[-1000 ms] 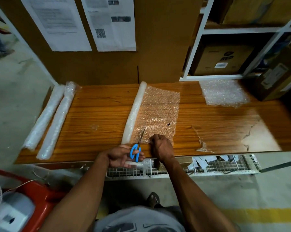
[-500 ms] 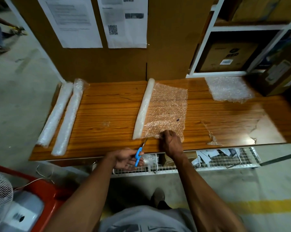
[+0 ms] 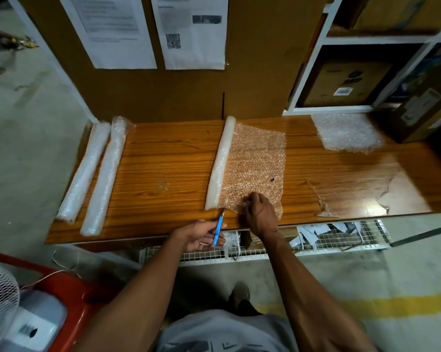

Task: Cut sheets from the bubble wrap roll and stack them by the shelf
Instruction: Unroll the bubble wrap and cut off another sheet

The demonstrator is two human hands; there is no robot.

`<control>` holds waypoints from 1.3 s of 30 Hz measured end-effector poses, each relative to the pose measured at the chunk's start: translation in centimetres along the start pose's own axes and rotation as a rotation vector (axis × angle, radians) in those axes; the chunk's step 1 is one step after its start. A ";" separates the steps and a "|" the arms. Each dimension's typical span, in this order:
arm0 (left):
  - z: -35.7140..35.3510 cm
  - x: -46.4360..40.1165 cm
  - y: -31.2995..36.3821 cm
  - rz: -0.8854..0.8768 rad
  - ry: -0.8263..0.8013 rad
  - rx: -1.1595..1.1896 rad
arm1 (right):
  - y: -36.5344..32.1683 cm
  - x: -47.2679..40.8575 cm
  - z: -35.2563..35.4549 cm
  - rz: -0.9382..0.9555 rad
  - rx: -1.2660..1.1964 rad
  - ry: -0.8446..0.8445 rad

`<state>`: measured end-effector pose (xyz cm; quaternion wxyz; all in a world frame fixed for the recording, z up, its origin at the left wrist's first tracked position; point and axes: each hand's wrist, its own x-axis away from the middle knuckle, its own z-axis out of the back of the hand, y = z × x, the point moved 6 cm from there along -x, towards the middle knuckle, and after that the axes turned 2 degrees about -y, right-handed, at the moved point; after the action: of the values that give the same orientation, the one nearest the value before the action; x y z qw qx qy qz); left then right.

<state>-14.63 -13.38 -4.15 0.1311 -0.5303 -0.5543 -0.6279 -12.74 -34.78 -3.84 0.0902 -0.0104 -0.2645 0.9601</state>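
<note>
Two hands at the dimpled bubble wrap sheet (image 3: 256, 168)
Left hand (image 3: 201, 237) grips blue-handled scissors (image 3: 218, 231); right hand (image 3: 260, 215) pinches the sheet's near edge.

Cardboard box (image 3: 346, 83) on my shelf: "RED", under a round logo I can't read.
Wall papers (image 3: 191, 31): print and QR code, too blurred to read.

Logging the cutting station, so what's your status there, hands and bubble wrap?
Left hand holds blue scissors, tips at near edge of unrolled sheet beside roll. Right hand pins sheet down. Nothing blocking cut line.
</note>
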 end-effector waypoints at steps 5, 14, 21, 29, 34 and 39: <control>-0.2 -0.6 -0.6 -0.036 0.046 -0.006 | -0.1 -1.2 -2.7 -0.103 0.009 -0.167; -0.4 -1.0 -0.6 -0.059 0.099 -0.021 | 1.1 -1.0 -4.8 -0.112 0.075 -0.315; -0.3 -1.7 -0.4 -0.041 0.126 -0.061 | 1.3 -1.1 -4.9 -0.129 0.052 -0.300; -0.9 -1.2 0.2 0.055 -0.008 0.010 | 0.9 -1.4 -4.0 -0.166 0.013 -0.299; -1.0 -1.6 1.3 0.059 -0.024 0.025 | 1.2 -1.5 -3.9 -0.177 0.018 -0.335; -1.3 -2.1 2.2 0.033 0.020 0.014 | 1.0 -1.5 -3.0 -0.181 0.045 -0.360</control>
<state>-12.82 -16.08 -4.41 0.1507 -0.5322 -0.5484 -0.6272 -11.24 -34.38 -7.00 0.1277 0.1874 -0.2546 0.9401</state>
